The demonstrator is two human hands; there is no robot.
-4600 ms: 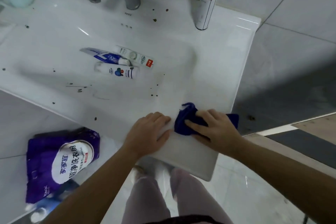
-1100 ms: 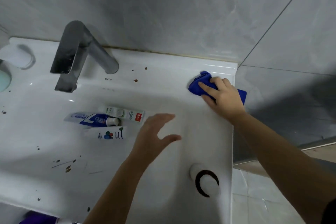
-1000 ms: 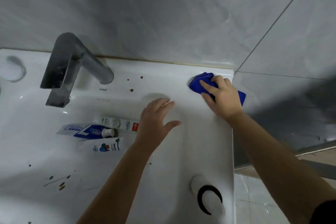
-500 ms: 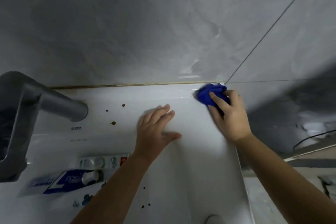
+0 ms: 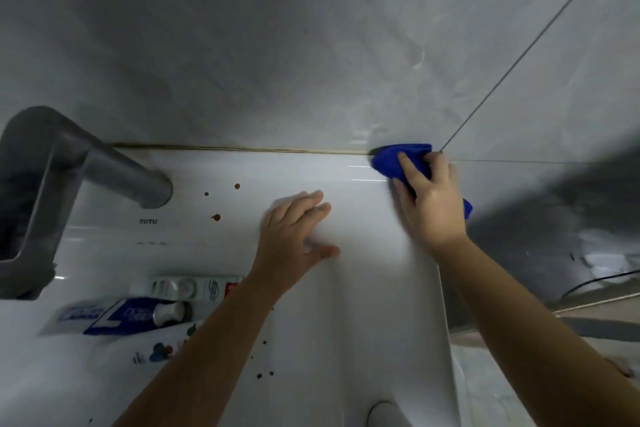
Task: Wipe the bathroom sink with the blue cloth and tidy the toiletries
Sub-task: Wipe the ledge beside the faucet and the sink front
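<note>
Right hand (image 5: 431,208) presses the bunched blue cloth (image 5: 394,163) onto the back right corner of the white sink (image 5: 363,322), at about 1 o'clock in view, fingers curled over the cloth and gripping it. Cloth touches the wall seam; a bit of it pokes out past the sink's right edge under the wrist. Left hand (image 5: 294,239) lies flat on the sink deck at centre, fingers spread, holding nothing, palm down just left of the right hand, not touching it.

Grey faucet (image 5: 69,177) at 9 o'clock, spout reaching forward over the basin. Brown spots (image 5: 216,217) on the deck between faucet and left hand, more specks lower near the left forearm. Three toothpaste tubes (image 5: 187,288) lie together in the basin at 8 o'clock, caps toward the right; left forearm crosses over their right ends and partly hides the lowest one. A rounded white object at the bottom edge, 6 o'clock, is cut off, cannot tell what. Grey tiled wall (image 5: 311,45) fills the top half. Motion blur on the tubes.
</note>
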